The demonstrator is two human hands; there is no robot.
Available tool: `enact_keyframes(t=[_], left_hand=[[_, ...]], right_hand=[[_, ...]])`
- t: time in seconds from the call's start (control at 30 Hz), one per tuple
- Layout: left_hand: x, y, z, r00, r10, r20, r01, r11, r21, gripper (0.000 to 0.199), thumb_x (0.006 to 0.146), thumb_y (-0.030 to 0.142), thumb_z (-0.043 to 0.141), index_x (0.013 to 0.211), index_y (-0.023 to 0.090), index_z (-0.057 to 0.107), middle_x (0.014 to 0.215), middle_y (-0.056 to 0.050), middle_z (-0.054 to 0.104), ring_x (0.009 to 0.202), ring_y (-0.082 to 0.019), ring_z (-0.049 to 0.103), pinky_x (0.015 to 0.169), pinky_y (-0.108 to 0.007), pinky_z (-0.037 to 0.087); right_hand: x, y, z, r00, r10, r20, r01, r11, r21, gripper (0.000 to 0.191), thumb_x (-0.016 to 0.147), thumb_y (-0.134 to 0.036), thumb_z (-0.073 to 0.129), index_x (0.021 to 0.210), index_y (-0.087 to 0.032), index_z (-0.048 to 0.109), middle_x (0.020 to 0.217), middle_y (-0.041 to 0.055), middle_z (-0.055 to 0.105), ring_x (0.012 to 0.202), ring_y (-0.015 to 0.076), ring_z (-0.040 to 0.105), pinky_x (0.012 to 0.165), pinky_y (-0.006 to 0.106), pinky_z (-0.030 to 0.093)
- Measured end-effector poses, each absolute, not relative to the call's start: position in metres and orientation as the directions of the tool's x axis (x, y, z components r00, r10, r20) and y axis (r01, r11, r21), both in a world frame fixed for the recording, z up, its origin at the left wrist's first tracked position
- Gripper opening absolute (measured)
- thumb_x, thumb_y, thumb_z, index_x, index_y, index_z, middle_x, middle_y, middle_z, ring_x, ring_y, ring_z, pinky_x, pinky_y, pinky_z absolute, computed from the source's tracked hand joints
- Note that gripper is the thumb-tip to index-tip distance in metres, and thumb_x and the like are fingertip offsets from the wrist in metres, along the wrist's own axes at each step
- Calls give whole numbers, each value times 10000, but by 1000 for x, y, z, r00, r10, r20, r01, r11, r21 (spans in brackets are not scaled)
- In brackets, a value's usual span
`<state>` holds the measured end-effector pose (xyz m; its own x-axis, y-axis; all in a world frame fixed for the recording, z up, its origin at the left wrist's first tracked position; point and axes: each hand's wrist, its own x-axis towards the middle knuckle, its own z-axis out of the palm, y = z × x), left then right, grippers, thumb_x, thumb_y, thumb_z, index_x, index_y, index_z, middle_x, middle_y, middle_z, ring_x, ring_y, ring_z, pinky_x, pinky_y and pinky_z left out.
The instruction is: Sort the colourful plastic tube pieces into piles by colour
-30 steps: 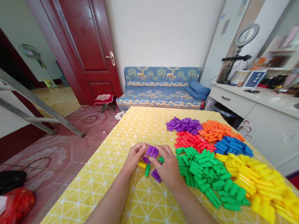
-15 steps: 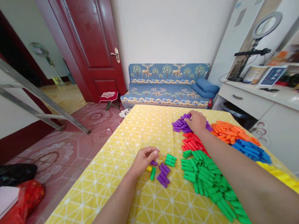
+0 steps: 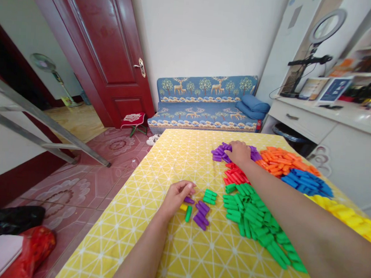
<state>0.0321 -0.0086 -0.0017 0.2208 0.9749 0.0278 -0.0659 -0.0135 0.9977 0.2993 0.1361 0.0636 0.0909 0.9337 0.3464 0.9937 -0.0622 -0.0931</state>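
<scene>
R hand has gone from beside L hand to the purple pile at the table's far end — fingers curled in it, grip can't tell. L fingers narrow by a loose purple block, hold unclear. Risk: R forearm, low over green pile, might knock blocks abt. Blue card has white writing — too blurred to read.

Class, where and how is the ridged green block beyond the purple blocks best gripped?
Probably pinch the green block by its right half, across its far and near sides, from above: it lies flat, its ridges run roughly left to right, and the purple blocks sit by its near left corner.
</scene>
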Motion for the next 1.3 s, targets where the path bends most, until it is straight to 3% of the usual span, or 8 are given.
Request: enact_keyframes(t=[0.1,0.27,0.43,0.5,0.67,0.87,1.0,1.3], left_hand=[[32,-7,-3,219,975,32,-72,-16,997,490,783,583,634,944,126,702,768,-48,635,660,-128,592,602,-257,557],[30,-6,-4,201,975,96,-15,-95,995,490,831,578,575,897,115,718,733,-53,635,606,-106,548,544,-201,485],[29,-9,-2,175,980,94,-25,-91,996,524,805,607,586,926,116,726,749,-74,647,632,-133,566,515,-203,479],[29,-11,0,166,983,74,-32,-69,997,538,793,616,592,941,115,722,775,-82,658,642,-135,570,505,-202,483],[30,-13,4,162,985,56,-26,-52,998,554,769,639,602,919,118,718,749,-63,665,613,-121,559,510,-208,478],[29,-11,2,152,986,65,-27,-62,998,545,772,632,604,889,111,719,743,-66,672,608,-115,557,551,-217,472],[29,-10,0,155,985,70,-14,-68,998,517,791,604,604,895,111,722,753,-71,681,627,-119,565,574,-215,459],[29,-9,0,158,983,88,4,-90,996,527,782,622,603,880,119,726,741,-72,683,632,-131,575,582,-226,462]], right_hand=[[276,110,70,-3,922,388,963,107,-246,272,857,-309,591,1084,-175,660,1147,107,652,1071,230,576,908,339,426],[218,15,63,-342,861,377,693,502,-517,236,836,-247,597,1056,-196,667,1119,77,665,1041,198,612,929,341,461],[193,-69,26,-269,923,274,816,369,-445,538,714,-266,739,1237,-241,616,1411,153,479,1317,369,408,1044,549,363],[191,-85,13,-216,934,285,833,328,-446,528,730,-285,737,1242,-226,619,1443,162,441,1361,392,335,1070,573,329],[186,-100,5,-218,910,353,769,383,-512,285,872,-234,573,1133,-249,684,1340,123,530,1250,315,449,1045,506,388],[192,-96,6,-178,926,335,725,353,-591,344,907,-147,444,1134,-245,684,1171,98,602,1108,250,515,983,439,432],[193,-96,9,-199,934,297,691,349,-633,390,774,-38,486,1006,-255,712,1183,62,604,1133,235,507,1017,415,402],[199,-87,3,-39,947,320,408,307,-860,263,690,-133,683,939,-213,712,959,54,621,934,212,601,847,341,494]])
